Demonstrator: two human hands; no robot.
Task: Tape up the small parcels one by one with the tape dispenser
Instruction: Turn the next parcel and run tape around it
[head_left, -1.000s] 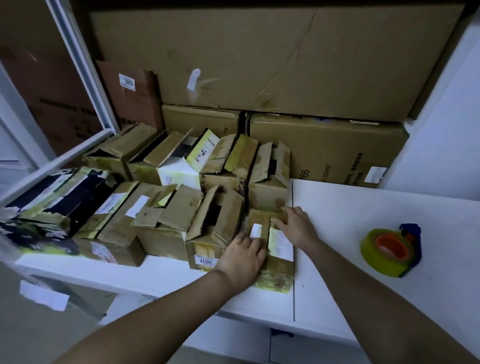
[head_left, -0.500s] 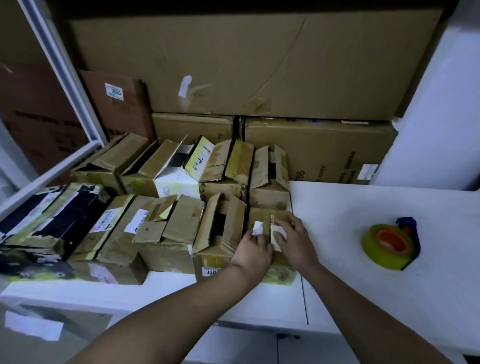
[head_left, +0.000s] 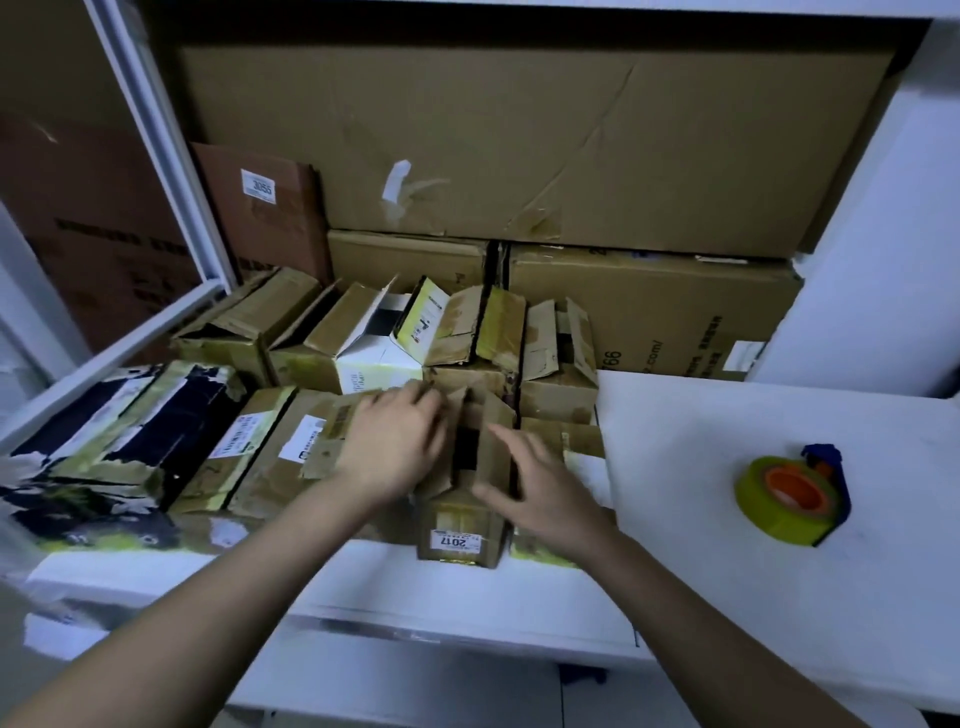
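Brown cardboard parcels crowd the left part of the white table (head_left: 727, 597). The left hand (head_left: 387, 449) and right hand (head_left: 540, 491) flank the front parcel with the 2017 label (head_left: 460, 525), whose top flaps stand open. Both hands have their fingers spread and fairly straight on the flaps; motion blur makes the exact contact unclear. The yellow-green tape dispenser (head_left: 792, 493) lies well apart on the right.
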